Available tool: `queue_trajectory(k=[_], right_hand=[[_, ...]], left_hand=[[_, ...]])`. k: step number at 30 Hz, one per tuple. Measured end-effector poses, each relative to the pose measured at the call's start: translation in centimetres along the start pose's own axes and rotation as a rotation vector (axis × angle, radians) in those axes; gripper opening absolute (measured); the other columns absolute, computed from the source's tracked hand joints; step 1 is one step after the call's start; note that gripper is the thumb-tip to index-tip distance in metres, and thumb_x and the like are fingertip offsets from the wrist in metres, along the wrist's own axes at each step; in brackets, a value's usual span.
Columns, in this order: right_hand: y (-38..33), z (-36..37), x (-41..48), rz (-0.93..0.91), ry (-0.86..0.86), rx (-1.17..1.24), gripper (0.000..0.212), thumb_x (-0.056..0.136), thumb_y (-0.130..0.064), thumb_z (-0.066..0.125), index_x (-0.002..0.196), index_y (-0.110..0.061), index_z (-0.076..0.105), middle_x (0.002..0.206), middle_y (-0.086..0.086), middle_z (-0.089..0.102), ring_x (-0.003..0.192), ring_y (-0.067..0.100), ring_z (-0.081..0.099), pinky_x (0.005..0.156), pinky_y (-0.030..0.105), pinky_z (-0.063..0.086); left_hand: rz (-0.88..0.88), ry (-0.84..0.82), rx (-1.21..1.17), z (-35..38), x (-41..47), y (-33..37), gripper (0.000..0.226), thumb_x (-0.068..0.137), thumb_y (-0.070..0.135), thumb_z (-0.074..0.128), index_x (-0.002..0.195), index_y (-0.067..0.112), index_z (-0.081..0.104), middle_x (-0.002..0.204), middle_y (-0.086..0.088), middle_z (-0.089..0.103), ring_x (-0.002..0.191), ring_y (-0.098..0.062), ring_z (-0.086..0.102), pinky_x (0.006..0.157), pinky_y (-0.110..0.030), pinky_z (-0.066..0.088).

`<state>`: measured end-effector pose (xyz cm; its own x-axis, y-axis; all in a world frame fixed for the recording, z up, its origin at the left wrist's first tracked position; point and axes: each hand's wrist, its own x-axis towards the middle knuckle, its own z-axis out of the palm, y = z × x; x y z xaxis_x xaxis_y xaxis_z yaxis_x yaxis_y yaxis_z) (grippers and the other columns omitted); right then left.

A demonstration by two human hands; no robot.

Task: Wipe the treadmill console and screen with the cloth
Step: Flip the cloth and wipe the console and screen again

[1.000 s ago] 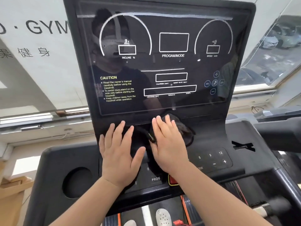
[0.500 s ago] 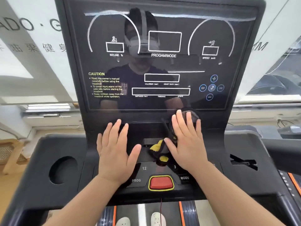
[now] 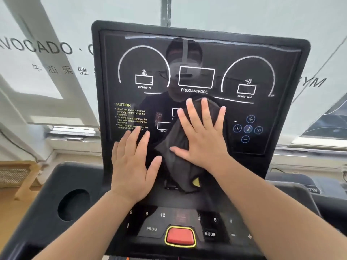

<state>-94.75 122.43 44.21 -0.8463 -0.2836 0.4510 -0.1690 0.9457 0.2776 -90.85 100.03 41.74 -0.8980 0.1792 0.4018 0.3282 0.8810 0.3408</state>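
Note:
The treadmill's glossy black screen [image 3: 131,59] stands upright ahead, printed with white gauges and a yellow CAUTION text. My right hand [image 3: 203,136] lies flat with spread fingers on a dark cloth [image 3: 174,147], pressing it against the lower middle of the screen; a yellow patch of the cloth hangs at its bottom. My left hand [image 3: 134,164] rests flat and bare on the screen's lower left edge, beside the cloth. Below lies the console panel [image 3: 216,220] with number keys, PROG and MODE buttons.
A red stop button [image 3: 180,235] with a yellow rim sits at the console's front centre. A round cup holder [image 3: 73,204] opens at the left. Blue-ringed media buttons [image 3: 247,128] are printed right of the cloth. Frosted windows with lettering stand behind.
My right hand has slid the cloth up from the ledge below the screen onto the screen itself. My left hand has moved up a little to the screen's lower edge. The view has tilted up.

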Motion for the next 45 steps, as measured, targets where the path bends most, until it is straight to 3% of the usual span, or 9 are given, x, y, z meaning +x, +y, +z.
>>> queue_trajectory(k=[6, 10, 14, 17, 21, 29, 35, 40, 45], right_hand=[[5.3, -5.1, 9.4, 0.059, 0.13, -0.048, 0.099, 0.086, -0.07, 0.045, 0.164, -0.02, 0.013, 0.172, 0.014, 0.004, 0.156, 0.047, 0.001, 0.115, 0.08, -0.001], [4.3, -6.4, 11.9, 0.086, 0.131, -0.055, 0.1, 0.085, -0.072, 0.042, 0.165, -0.021, 0.01, 0.172, 0.018, 0.002, 0.154, 0.051, 0.0, 0.115, 0.08, 0.001], [1.4, -3.9, 8.7, -0.188, 0.106, -0.06, 0.111, 0.079, -0.09, 0.04, 0.165, -0.026, 0.013, 0.173, 0.014, 0.0, 0.156, 0.048, -0.003, 0.115, 0.079, -0.002], [0.4, -1.1, 4.5, -0.462, 0.045, -0.112, 0.105, 0.083, -0.085, 0.045, 0.165, -0.027, 0.012, 0.173, 0.01, -0.001, 0.157, 0.042, -0.005, 0.118, 0.075, -0.006], [3.0, -0.7, 4.0, -0.662, 0.023, -0.17, 0.096, 0.09, -0.078, 0.043, 0.165, -0.025, 0.014, 0.173, 0.009, 0.001, 0.158, 0.039, -0.004, 0.12, 0.071, -0.008], [7.1, -7.4, 13.8, -0.358, 0.099, -0.195, 0.105, 0.084, -0.082, 0.043, 0.165, -0.023, 0.012, 0.172, 0.015, 0.002, 0.156, 0.047, -0.001, 0.115, 0.08, 0.001], [2.0, -4.8, 11.1, -0.449, 0.08, -0.215, 0.118, 0.077, -0.098, 0.028, 0.165, -0.023, 0.008, 0.173, 0.013, -0.002, 0.156, 0.045, -0.005, 0.117, 0.076, -0.005], [0.2, -1.3, 6.3, -0.581, 0.052, -0.156, 0.094, 0.089, -0.075, 0.043, 0.165, -0.029, 0.013, 0.174, 0.003, 0.002, 0.159, 0.037, -0.003, 0.121, 0.07, -0.006], [5.1, -2.4, 6.9, -0.683, 0.045, -0.182, 0.083, 0.096, -0.068, 0.043, 0.164, -0.031, 0.014, 0.173, -0.003, 0.007, 0.16, 0.028, 0.002, 0.125, 0.063, -0.002]], left_hand=[[0.032, 0.078, 0.043, -0.2, 2.0, -0.1, 0.065, 0.095, 0.049, 0.042, 0.148, 0.012, 0.047, 0.158, -0.012, 0.038, 0.145, -0.038, 0.036, 0.117, -0.057, 0.029], [0.022, 0.186, 0.029, -0.1, 3.2, -0.9, 0.063, 0.093, 0.045, 0.046, 0.143, 0.008, 0.052, 0.154, -0.015, 0.043, 0.139, -0.042, 0.041, 0.113, -0.059, 0.032], [0.002, 0.295, -0.043, -0.2, 4.0, -1.3, 0.062, 0.095, 0.042, 0.044, 0.144, 0.005, 0.05, 0.152, -0.018, 0.045, 0.137, -0.044, 0.042, 0.116, -0.055, 0.03], [0.028, 0.323, -0.025, -0.1, 4.1, -1.5, 0.059, 0.096, 0.044, 0.043, 0.144, 0.01, 0.053, 0.152, -0.019, 0.046, 0.137, -0.045, 0.043, 0.115, -0.056, 0.03], [0.053, 0.291, -0.005, 0.4, 3.9, -1.7, 0.057, 0.094, 0.043, 0.046, 0.141, 0.013, 0.058, 0.154, -0.017, 0.045, 0.137, -0.045, 0.043, 0.115, -0.057, 0.031], [0.024, 0.295, -0.075, 0.0, 3.5, -1.7, 0.058, 0.093, 0.04, 0.047, 0.142, 0.011, 0.055, 0.154, -0.017, 0.043, 0.138, -0.043, 0.042, 0.116, -0.055, 0.03], [-0.042, 0.345, -0.131, -0.3, 3.5, -2.1, 0.06, 0.096, 0.04, 0.042, 0.146, 0.006, 0.048, 0.154, -0.02, 0.042, 0.139, -0.043, 0.042, 0.113, -0.059, 0.032], [-0.005, 0.297, -0.077, 0.4, 3.4, -1.7, 0.06, 0.096, 0.044, 0.042, 0.144, 0.009, 0.053, 0.155, -0.018, 0.043, 0.139, -0.044, 0.042, 0.113, -0.061, 0.032], [-0.053, 0.27, -0.099, 0.4, 3.7, -0.5, 0.058, 0.093, 0.042, 0.043, 0.139, 0.011, 0.058, 0.155, -0.016, 0.043, 0.141, -0.044, 0.039, 0.114, -0.06, 0.03]])
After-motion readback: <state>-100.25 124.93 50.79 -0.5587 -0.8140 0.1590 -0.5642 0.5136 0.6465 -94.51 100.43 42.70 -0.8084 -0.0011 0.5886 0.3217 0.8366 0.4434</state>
